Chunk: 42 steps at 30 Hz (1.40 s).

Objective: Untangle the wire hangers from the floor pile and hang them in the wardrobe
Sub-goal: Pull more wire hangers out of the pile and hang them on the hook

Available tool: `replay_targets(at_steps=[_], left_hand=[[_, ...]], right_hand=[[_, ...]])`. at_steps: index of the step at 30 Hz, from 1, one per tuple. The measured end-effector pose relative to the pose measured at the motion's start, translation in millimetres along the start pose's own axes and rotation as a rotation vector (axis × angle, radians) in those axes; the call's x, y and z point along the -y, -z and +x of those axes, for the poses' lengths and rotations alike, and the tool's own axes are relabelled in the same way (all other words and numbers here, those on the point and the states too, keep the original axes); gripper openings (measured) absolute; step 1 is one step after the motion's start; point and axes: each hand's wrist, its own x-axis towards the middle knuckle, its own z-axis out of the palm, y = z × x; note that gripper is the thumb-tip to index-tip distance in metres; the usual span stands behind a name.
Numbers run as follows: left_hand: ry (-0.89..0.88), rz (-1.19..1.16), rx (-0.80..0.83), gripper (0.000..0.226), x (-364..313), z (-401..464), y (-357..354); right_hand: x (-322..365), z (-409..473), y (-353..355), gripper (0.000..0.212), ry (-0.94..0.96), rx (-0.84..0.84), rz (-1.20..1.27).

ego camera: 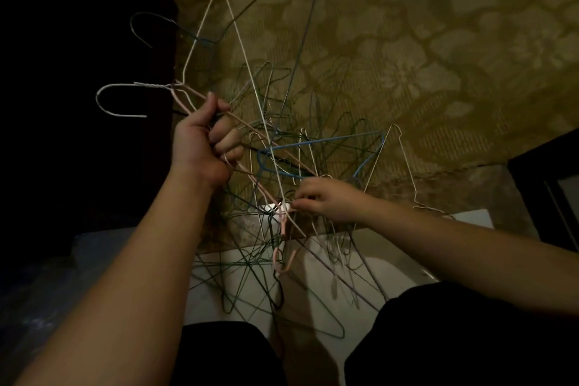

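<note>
Still untangling: left hand [203, 141] fist grips white and pink wire hangers [241, 50].
Right hand [326, 199] fingertips pinch a thin wire in the tangled floor pile [282, 260]; next, work it free.

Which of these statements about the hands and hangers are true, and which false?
1. The left hand grips several hangers. True.
2. The white hanger in that grip lies flat on the carpet. False: it is raised, its hook pointing left.
3. The right hand pinches wire in the pile. True.
4. The right hand rests open on the carpet. False: it works in the tangle.
</note>
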Motion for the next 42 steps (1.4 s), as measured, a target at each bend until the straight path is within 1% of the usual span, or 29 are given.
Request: replay_targets(at_steps=[1,3,6,8,11,14,16,17,19,20,22,23,25,27,30,31,34,35,38,40,42], left_hand=[[0.004,0.006,0.005,0.024,0.1,-0.1,0.5],[0.025,0.021,0.024,0.028,0.2,-0.9,0.7],[0.072,0.048,0.133,0.037,-0.2,-5.0,-3.6],[0.094,0.053,0.215,0.038,-1.4,-8.2,-8.2],[0.099,0.056,0.281,0.037,-1.9,-11.7,-12.2],[0.102,0.057,0.299,0.037,-3.1,-14.6,-13.9],[0.109,0.014,0.372,0.034,-5.9,-16.1,-17.5],[0.114,-0.016,0.420,0.033,-7.7,-16.8,-20.6],[0.123,-0.064,0.514,0.031,-13.0,-18.8,-28.4],[0.129,-0.086,0.565,0.028,-15.9,-20.6,-32.7],[0.145,-0.136,0.653,0.024,-20.9,-25.3,-41.0],[0.150,-0.158,0.672,0.023,-22.9,-27.3,-44.0],[0.123,-0.168,0.652,0.022,-26.8,-29.7,-46.4],[0.074,-0.164,0.611,0.020,-31.9,-30.7,-45.4],[0.066,-0.217,0.610,0.022,-42.8,-31.8,-43.5],[0.065,-0.223,0.603,0.022,-45.8,-32.9,-43.3],[0.065,-0.210,0.547,0.025,-48.6,-37.2,-44.6],[0.065,-0.195,0.518,0.026,-49.0,-39.1,-46.3],[0.061,-0.102,0.413,0.030,-53.5,-45.3,-56.3],[0.034,-0.031,0.360,0.031,-59.7,-52.2,-67.9],[-0.018,0.016,0.348,0.030,-68.4,-62.0,-81.1]], right_hand=[[1.1,0.7,-1.9,0.029,-0.002,0.040,-0.015],[4.7,3.9,-3.8,0.030,-0.009,0.051,-0.020],[13.5,9.9,4.0,0.024,-0.068,-0.043,0.093],[17.2,16.8,12.1,0.028,-0.131,-0.104,0.174],[18.9,22.7,18.7,0.038,-0.183,-0.118,0.137],[20.5,17.3,21.7,0.036,-0.230,-0.166,0.159],[26.0,13.9,27.8,0.029,-0.213,-0.199,0.145],[28.7,14.8,33.1,0.027,-0.222,-0.226,0.173],[31.9,19.9,46.0,0.029,-0.281,-0.287,0.281],[31.5,22.5,51.8,0.031,-0.324,-0.292,0.293],[27.8,24.0,57.6,0.030,-0.391,-0.210,0.223],[24.3,22.9,56.7,0.031,-0.416,-0.169,0.213],[18.7,19.7,54.5,0.034,-0.457,-0.157,0.259],[14.2,18.1,55.2,0.036,-0.507,-0.205,0.324],[14.4,16.0,65.4,0.035,-0.586,-0.308,0.567],[16.5,14.6,68.5,0.033,-0.589,-0.319,0.603],[27.1,9.7,73.7,0.026,-0.535,-0.294,0.550],[34.2,8.9,75.1,0.024,-0.506,-0.286,0.594],[61.4,12.3,85.0,0.022,-0.392,-0.255,0.849],[79.9,14.9,95.5,0.022,-0.334,-0.261,0.899],[93.7,15.4,105.3,0.021,-0.292,-0.302,0.921]])
